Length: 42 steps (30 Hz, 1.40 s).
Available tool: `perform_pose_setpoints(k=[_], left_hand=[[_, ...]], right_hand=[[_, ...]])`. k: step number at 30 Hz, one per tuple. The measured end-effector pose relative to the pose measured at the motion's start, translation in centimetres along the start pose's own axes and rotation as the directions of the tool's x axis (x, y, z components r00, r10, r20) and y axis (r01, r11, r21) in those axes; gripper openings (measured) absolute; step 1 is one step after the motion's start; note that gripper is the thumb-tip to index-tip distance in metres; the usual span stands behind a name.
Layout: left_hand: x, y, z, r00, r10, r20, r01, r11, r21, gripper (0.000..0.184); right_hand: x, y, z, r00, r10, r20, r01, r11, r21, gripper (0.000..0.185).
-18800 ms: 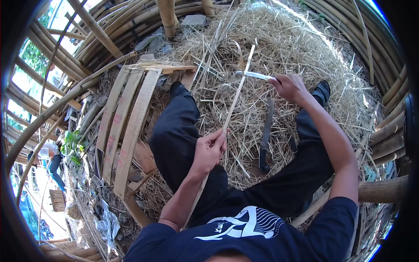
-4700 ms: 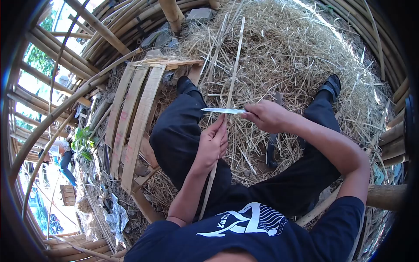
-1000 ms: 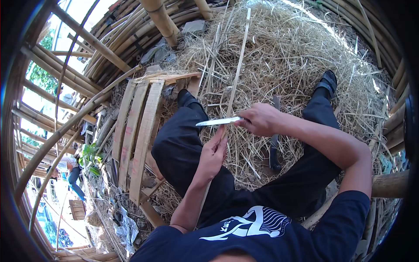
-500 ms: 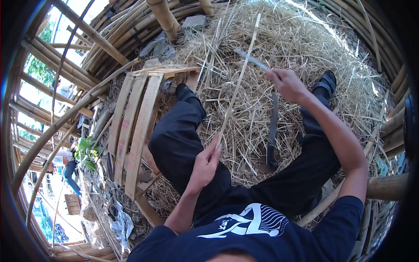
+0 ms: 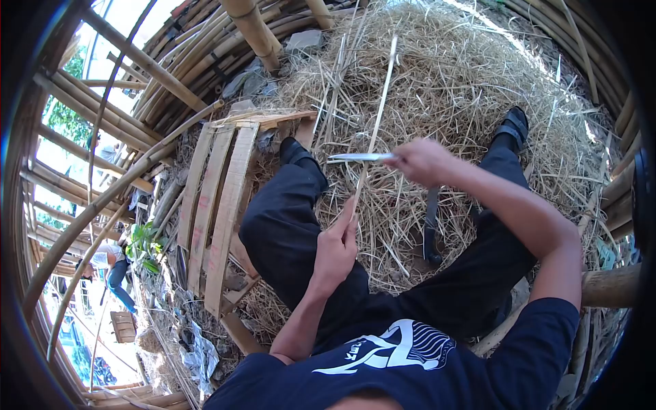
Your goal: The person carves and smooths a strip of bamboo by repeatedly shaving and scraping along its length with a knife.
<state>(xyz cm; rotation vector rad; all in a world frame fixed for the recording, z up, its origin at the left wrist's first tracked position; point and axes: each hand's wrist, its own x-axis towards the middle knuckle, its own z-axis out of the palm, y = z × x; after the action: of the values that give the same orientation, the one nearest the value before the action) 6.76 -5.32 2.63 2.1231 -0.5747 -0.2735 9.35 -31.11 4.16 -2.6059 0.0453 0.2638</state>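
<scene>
Knife (image 5: pixel 350 157) closer to left hand (image 5: pixel 336 247), across strip (image 5: pixel 380 99)

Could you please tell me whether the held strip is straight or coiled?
Straight: beyond the left hand, the strip extends without any loop.

Bamboo poles (image 5: pixel 247 29) hem in the straw-strewn ground (image 5: pixel 465 75) around me as daylight (image 5: pixel 99 58) floods through the open lattice (image 5: pixel 113 114) to my left, beyond a slatted wooden frame (image 5: pixel 231 212) and a leafy plant (image 5: pixel 143 246).
</scene>
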Motion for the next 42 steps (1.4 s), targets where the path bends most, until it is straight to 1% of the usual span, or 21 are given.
perform_pose_setpoints(k=[1,3,5,8,11,12,13,17,19,20,21,22,23,26,31,33,35,37,39,41,42], left_hand=[[-0.5,-0.3,0.0,1.0,-0.006,0.002,0.006,1.0,-0.012,0.045],[-2.0,-0.9,-0.3,0.999,-0.025,0.022,0.025,1.0,-0.015,0.044],[-3.1,-1.9,-0.8,0.998,-0.047,0.033,0.048,0.999,-0.019,0.042],[-3.9,-3.2,-1.1,1.0,-0.024,-0.008,0.022,0.989,-0.147,0.041],[-3.5,-2.3,-1.5,0.989,-0.13,0.066,0.139,0.974,-0.177,0.041],[-3.3,-2.4,-1.4,0.992,-0.117,0.058,0.125,0.974,-0.189,0.041],[-3.1,-2.4,-1.4,0.993,-0.103,0.05,0.111,0.974,-0.198,0.041],[-2.2,-1.6,-2.6,0.985,-0.153,0.083,0.167,0.966,-0.197,0.042],[-1.8,-0.8,-3.4,0.997,-0.061,0.052,0.064,0.996,-0.06,0.042],[-1.5,-0.4,-3.8,0.997,-0.065,0.047,0.068,0.996,-0.063,0.042],[-1.3,0.0,-4.3,0.998,0.006,0.062,-0.013,0.994,0.105,0.04],[-1.1,0.4,-4.8,0.994,0.071,0.089,-0.093,0.958,0.271,0.039],[-0.8,0.9,-5.5,0.995,0.062,0.079,-0.081,0.959,0.272,0.039],[0.3,2.2,-7.1,0.958,0.269,0.096,-0.285,0.871,0.4,0.028],[2.2,4.2,-10.4,0.942,0.31,0.124,-0.31,0.671,0.674,0.014],[2.8,5.4,-11.3,0.894,0.425,0.145,-0.353,0.468,0.81,0.013],[3.2,6.9,-11.6,0.865,0.492,0.103,-0.36,0.463,0.81,0.018],[3.4,8.6,-11.7,0.621,0.782,-0.044,-0.4,0.365,0.841,0.021],[2.7,9.0,-11.9,0.585,0.81,-0.039,-0.393,0.325,0.86,0.028],[1.8,9.1,-12.0,0.334,0.937,-0.101,-0.551,0.281,0.785,0.025],[1.5,8.4,-12.0,0.293,0.949,-0.118,-0.575,0.274,0.771,0.02]], right_hand=[[0.9,2.4,-0.6,0.997,0.054,-0.056,-0.057,0.997,-0.06,0.044],[1.4,6.5,-2.4,0.956,0.258,-0.14,-0.257,0.966,0.028,0.048],[2.0,10.9,-1.9,0.837,0.422,-0.349,-0.326,0.896,0.302,0.054],[1.3,12.2,-2.2,0.794,0.388,-0.469,-0.306,0.92,0.243,0.058],[1.2,10.3,-1.9,0.851,0.363,-0.379,-0.236,0.91,0.341,0.059],[1.5,10.1,-1.3,0.876,0.28,-0.394,-0.137,0.926,0.352,0.059],[1.3,8.9,-1.3,0.875,0.28,-0.394,-0.138,0.926,0.352,0.059],[-0.9,1.1,-2.9,0.918,0.103,-0.383,0.024,0.95,0.311,0.036],[-1.2,-0.9,-2.6,0.929,0.027,-0.369,0.085,0.954,0.286,0.027],[-0.6,-1.1,-1.7,0.829,-0.238,-0.507,0.335,0.936,0.11,0.023],[-0.3,-1.4,-0.9,0.651,-0.487,-0.582,0.542,0.835,-0.093,0.022],[-0.7,-2.4,-0.8,0.652,-0.494,-0.576,0.551,0.83,-0.087,0.022],[-1.3,-3.4,-1.0,0.68,-0.518,-0.519,0.547,0.83,-0.112,0.024],[-1.2,-4.5,-0.9,0.716,-0.557,-0.421,0.575,0.813,-0.096,0.026],[-1.5,-5.1,-1.2,0.743,-0.597,-0.302,0.618,0.786,-0.033,0.025],[-0.9,-4.8,-0.7,0.734,-0.574,-0.363,0.607,0.794,-0.03,0.021],[-0.6,-4.6,-0.9,0.665,-0.563,-0.491,0.637,0.771,-0.022,0.024],[-0.8,-4.7,-1.4,0.653,-0.55,-0.521,0.632,0.775,-0.026,0.025],[-0.5,-4.5,-1.6,0.659,-0.528,-0.535,0.617,0.787,-0.017,0.021],[-0.3,-4.5,-1.7,0.664,-0.49,-0.564,0.602,0.798,0.015,0.015],[-0.4,-4.5,-1.9,0.735,-0.41,-0.54,0.54,0.836,0.1,0.013]])
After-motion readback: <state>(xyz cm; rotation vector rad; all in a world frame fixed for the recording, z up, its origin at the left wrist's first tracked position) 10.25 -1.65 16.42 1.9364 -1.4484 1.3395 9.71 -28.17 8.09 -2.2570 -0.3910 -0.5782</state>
